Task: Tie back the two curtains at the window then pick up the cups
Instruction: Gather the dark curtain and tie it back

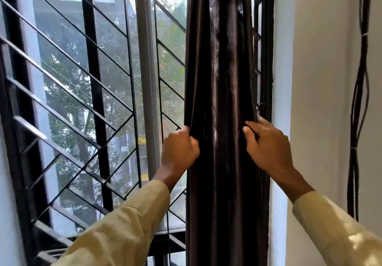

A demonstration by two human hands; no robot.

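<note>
**Sam:** Where is the dark brown shiny cloth curtain [223,69]?

**Mia:** Right between the two hands, hanging in one tall bunch. The left hand [178,150] has its fingers curled tight round the folds on its side. The right hand [266,148] pinches the other edge, with its thumb in front and its fingers reaching round the back.

**Sam:** How do they do this bit well?

**Mia:** I think they should bring the hands closer together, so the bunch gets thin. They should keep both hands at the same height, so no folds slip out. Then one hand has to hold it all while the other gets the tie.

**Sam:** Where is the tie?

**Mia:** I can't see one. I can't see any cups either.

**Sam:** What else is there?

**Mia:** Past the left hand is the black metal window grille [93,79]. Past the right hand is the plain white wall [320,79], and further out a hanging bunch of dark cables [359,100] — best not to grab those by mistake.
</note>
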